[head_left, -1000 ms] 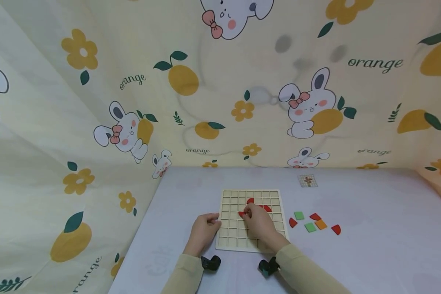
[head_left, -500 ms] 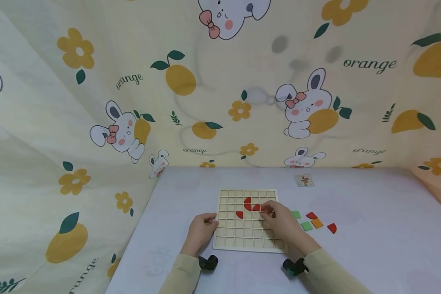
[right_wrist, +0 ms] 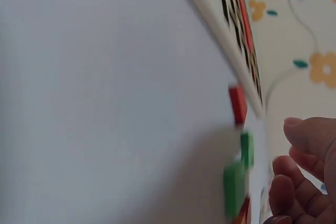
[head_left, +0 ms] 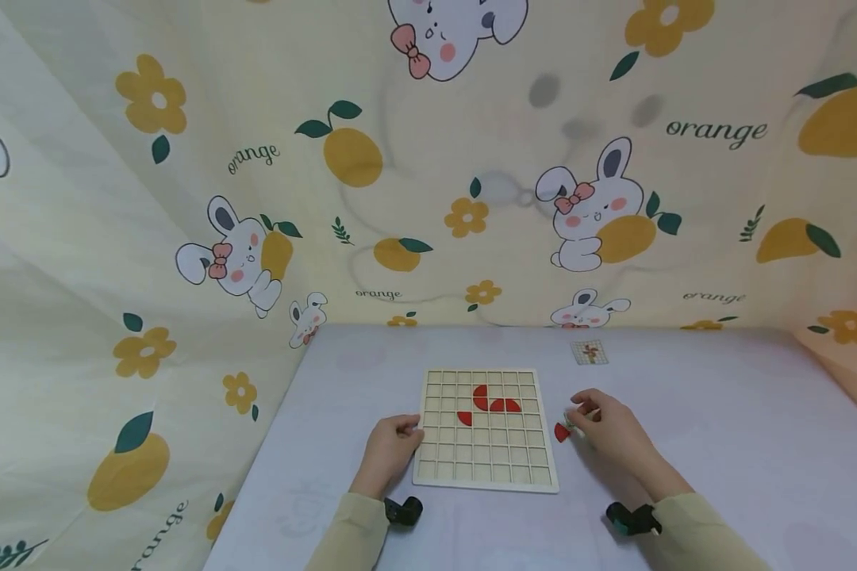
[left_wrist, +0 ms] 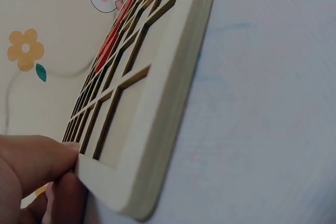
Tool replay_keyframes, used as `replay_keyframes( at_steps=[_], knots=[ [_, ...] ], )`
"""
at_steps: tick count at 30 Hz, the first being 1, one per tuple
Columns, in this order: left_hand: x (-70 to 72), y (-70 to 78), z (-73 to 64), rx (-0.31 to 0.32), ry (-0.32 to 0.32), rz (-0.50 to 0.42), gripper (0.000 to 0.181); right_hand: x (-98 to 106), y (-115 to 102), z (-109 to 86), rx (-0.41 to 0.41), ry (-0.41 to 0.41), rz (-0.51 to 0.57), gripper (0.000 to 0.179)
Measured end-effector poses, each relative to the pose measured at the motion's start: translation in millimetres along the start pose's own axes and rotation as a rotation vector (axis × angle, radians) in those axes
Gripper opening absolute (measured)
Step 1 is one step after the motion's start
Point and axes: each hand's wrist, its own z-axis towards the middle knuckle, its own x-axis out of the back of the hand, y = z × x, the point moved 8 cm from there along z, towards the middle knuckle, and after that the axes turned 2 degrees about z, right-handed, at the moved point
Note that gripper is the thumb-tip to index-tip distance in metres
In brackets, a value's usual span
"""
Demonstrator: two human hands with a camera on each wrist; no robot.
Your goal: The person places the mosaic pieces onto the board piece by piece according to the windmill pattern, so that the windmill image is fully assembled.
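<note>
A pale wooden grid board [head_left: 486,468] lies on the table, with several red quarter-circle tiles [head_left: 513,406] in its upper middle squares. At the board's left edge, my left hand [head_left: 388,450] pinches the frame, thumb on top and fingers below it, as the left wrist view shows. My right hand [head_left: 620,434] hovers over the loose tiles right of the board. Its thumb and fingers are apart and hold nothing in the right wrist view. Below them are a green square tile [right_wrist: 234,188] and a second, smaller-looking green tile [right_wrist: 247,149]. A loose red tile [head_left: 561,432] lies nearer the board.
Behind the loose tiles, a small card [head_left: 589,352] with a printed grid picture lies on the white table [head_left: 371,357]. A patterned cloth [head_left: 400,198] with rabbits and oranges hangs behind and to the left. My right hand hides other loose tiles.
My right hand has left the red tiles on the board and moved right, off the board, to above the loose tiles. My left hand has stayed at the board's left edge.
</note>
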Motion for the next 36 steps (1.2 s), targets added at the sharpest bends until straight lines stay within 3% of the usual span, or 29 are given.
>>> replay_keyframes(
  at_steps=[6,14,22,36],
  knots=[
    [0.8,1.2,0.5,-0.013,0.006,0.006,0.032,17.7,26.6,-3.1,-0.046,0.042,-0.03,0.044],
    [0.8,0.7,0.8,-0.015,0.011,0.006,0.032,22.8,49.5,-0.9,-0.105,0.072,-0.047,0.048],
    [-0.3,-0.8,0.9,-0.014,0.007,0.011,0.032,23.5,51.0,1.1,-0.117,0.074,-0.06,0.047],
    [-0.2,-1.0,0.7,-0.001,0.012,0.01,0.031,22.7,39.6,1.7,-0.125,0.067,-0.096,0.03]
  ],
)
